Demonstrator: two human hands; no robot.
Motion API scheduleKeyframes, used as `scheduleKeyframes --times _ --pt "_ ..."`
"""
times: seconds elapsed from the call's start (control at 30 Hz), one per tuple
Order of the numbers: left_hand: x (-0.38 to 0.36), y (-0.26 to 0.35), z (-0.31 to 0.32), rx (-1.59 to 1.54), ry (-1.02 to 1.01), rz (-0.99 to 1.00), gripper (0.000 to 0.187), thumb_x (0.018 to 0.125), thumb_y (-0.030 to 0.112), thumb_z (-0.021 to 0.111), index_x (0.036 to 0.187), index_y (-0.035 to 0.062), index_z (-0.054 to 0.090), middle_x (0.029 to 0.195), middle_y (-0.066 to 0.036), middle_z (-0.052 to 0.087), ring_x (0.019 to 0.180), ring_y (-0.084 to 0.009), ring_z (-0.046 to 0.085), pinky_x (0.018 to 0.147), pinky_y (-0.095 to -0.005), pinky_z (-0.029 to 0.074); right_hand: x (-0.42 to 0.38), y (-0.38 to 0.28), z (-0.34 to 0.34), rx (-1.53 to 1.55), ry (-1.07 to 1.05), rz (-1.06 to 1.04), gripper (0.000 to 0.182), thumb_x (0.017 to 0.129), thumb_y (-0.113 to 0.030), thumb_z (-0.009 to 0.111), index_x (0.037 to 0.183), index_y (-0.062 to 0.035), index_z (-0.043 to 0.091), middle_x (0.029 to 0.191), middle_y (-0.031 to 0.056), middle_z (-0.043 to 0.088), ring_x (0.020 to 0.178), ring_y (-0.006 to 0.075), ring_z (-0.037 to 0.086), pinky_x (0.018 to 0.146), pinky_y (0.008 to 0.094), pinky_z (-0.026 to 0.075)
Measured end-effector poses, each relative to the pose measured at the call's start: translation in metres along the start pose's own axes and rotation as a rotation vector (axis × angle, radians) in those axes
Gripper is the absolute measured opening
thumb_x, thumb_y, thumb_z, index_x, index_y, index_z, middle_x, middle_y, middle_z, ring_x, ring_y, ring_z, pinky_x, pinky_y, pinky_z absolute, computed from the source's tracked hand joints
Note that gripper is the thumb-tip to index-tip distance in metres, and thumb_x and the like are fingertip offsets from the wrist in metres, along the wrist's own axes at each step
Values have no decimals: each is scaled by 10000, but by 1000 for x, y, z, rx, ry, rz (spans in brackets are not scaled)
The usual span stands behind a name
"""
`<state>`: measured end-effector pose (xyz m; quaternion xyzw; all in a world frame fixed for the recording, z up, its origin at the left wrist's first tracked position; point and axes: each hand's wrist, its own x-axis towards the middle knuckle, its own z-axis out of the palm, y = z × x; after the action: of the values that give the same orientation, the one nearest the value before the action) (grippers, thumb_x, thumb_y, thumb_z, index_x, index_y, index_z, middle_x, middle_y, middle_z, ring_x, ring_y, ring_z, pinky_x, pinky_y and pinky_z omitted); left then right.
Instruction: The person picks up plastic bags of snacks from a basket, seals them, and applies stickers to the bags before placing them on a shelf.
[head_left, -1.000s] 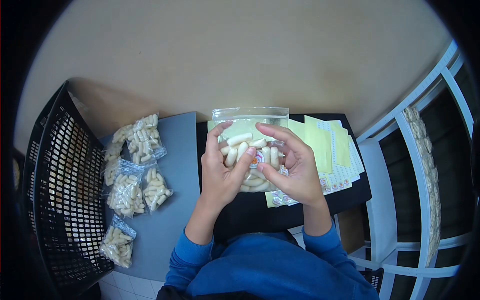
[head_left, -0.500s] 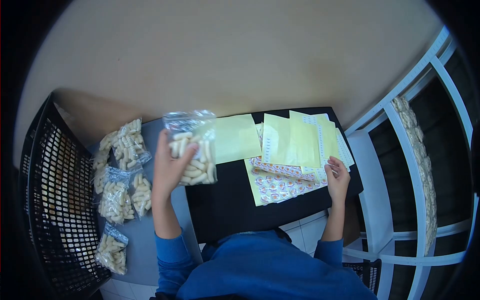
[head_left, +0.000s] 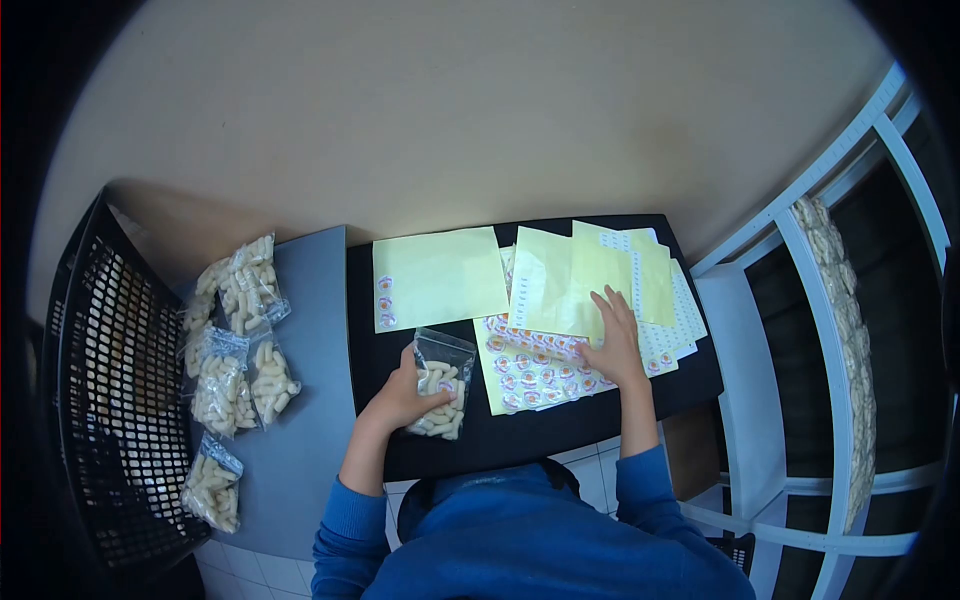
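My left hand point(head_left: 397, 398) grips a clear zip bag point(head_left: 432, 425) of pale, finger-shaped pieces by its left side, low over the black table point(head_left: 425, 465). The thumb lies across the bag's front. To the right, my right hand point(head_left: 618, 348) has its fingers spread over the sheets and seems to touch them. Beneath it lies a sheet of round orange-and-purple stickers point(head_left: 535, 385), partly covered by yellow backing sheets point(head_left: 545, 275). Left of these, a mostly bare yellow sheet point(head_left: 440, 275) carries a few stickers along its left edge.
Several filled bags point(head_left: 222, 392) lie on the grey table point(head_left: 300, 460) at left. Beside them stands a black perforated crate point(head_left: 115, 400). A wall point(head_left: 480, 120) rises behind the tables. A white-framed rack point(head_left: 745, 380) stands at right.
My left hand has brought the bag down and right, from above the yellow sheet to the black table. My right hand has moved left over the sticker sheets, its fingers now spread.
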<state>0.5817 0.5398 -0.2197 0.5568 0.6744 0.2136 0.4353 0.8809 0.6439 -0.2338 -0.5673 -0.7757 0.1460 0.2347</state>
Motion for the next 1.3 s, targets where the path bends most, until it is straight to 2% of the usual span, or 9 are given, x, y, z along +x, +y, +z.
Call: scheduleKeyframes --times 0.2,0.3,0.5,0.6,0.7,0.73,0.8,1.07,1.3 --pt "-11 -5 17 320 84 -28 973 670 244 690 1284 -45 -9 1213 -314 307 1127 -354 383 939 -338 326 12 14 7 -25 -168 -59 704 579 -106 634 1226 -88 356 1269 155 348 1209 314 275 1005 432 193" --pt "-4 -16 19 -61 134 -99 963 698 275 668 1278 -52 -27 1177 -286 371 1082 -334 435 927 -342 334 12 22 10 19 -118 -171 607 601 -112 631 1170 -68 423 1210 148 421 1156 311 354 969 397 273" --pt "-11 7 21 216 182 -211 830 692 365 649 1226 -46 165 1160 -256 353 1068 -386 408 879 -378 371 5 20 5 113 24 -294 189 696 -34 574 882 -4 580 986 133 561 947 298 524 802 351 427" --pt "-10 10 23 492 502 152 754 665 391 662 1142 -70 304 1055 -200 385 990 -323 389 809 -386 378 1 7 0 234 450 -247 107 725 50 534 822 22 570 867 133 577 813 274 571 714 318 453" --pt "-4 34 26 -489 190 177 606 792 320 556 1180 -48 270 1150 -171 380 1037 -280 416 854 -379 380 -7 -15 -9 191 682 -323 107 713 69 540 809 28 562 865 144 575 814 281 569 735 340 456" --pt "-1 44 26 -488 194 185 606 792 320 556 1180 -48 270 1150 -171 380 1037 -280 416 854 -379 380 -11 -20 -10 152 728 -395 110 704 63 555 799 8 566 870 135 572 808 278 571 759 371 454" --pt "1 61 28 -1609 -370 68 518 832 235 502 1208 -22 254 1187 -148 378 1080 -233 421 873 -364 394 -22 -41 -17 132 721 -508 135 686 56 568 803 -11 574 854 126 575 803 268 576 751 379 460" --pt "-10 103 15 -949 -79 488 562 765 34 488 1261 22 225 1186 -113 398 1069 -219 452 832 -368 447 -51 -67 -22 92 658 -703 203 645 11 607 806 -110 625 888 54 504 845 213 549 777 366 435" --pt "-8 96 -11 -1553 -553 185 561 834 304 449 1271 44 214 1249 -151 281 1073 -256 423 831 -451 432 -44 -82 -45 -58 624 -991 225 631 -38 642 794 -193 633 862 -7 398 867 130 496 839 317 377"
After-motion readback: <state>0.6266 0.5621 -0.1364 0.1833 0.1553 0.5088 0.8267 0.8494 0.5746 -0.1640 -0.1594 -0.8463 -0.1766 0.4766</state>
